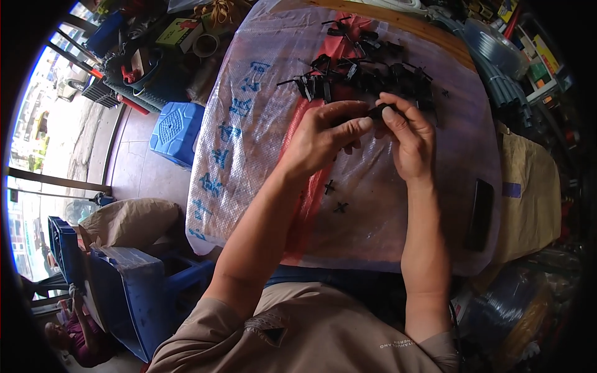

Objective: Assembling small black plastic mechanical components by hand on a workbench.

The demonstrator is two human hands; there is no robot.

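Note:
Over the middle of the table, my left hand [329, 133] and my right hand [407, 133] come together, fingers closed on a small black plastic part [380, 110]. Fingers cover most of it, so its full shape is hidden. Just beyond my hands lies a loose heap of black plastic parts [351, 71], some with thin arms sticking out. Nearer my body, two small black cross-shaped pieces [341, 207] rest on the sheet, a little apart.
A translucent woven plastic sheet [249, 180] with a red stripe covers the table. A dark flat rectangular object [480, 214] lies at its right edge. On the left are a blue stool [177, 133], blue crates [134, 298] and another person [84, 332]. Coiled clear tubing [494, 50] sits far right.

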